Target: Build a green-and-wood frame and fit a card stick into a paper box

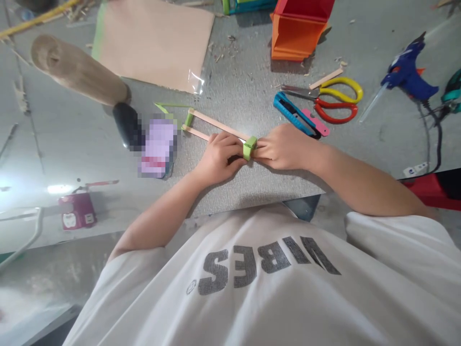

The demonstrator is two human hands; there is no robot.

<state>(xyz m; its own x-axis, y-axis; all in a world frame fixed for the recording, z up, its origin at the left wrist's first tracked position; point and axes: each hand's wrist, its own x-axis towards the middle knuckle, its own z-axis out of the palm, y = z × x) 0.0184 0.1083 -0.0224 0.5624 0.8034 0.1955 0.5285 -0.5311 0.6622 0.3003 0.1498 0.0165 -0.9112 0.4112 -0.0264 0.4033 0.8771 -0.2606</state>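
Note:
A narrow frame of wooden craft sticks [218, 124] lies slantwise on the grey table, with a green piece [189, 117] joining its far-left end. My left hand [224, 156] is closed over the lower stick near the right end, its thumb and fingertips beside a green paper strip [249, 147]. This strip is wrapped around that end of the frame. From the other side my right hand [283, 148] pinches at the strip, fingers pressed together. Its fingertips are partly hidden behind the green loop.
Beyond my right hand lie a blue utility knife [293, 114], scissors [340, 98] and a blue glue gun [410, 72]. A blurred purple item [158, 146] and a wooden cylinder [77, 72] are at left. Farther back are a tan sheet [154, 43] and an orange paper box [298, 36].

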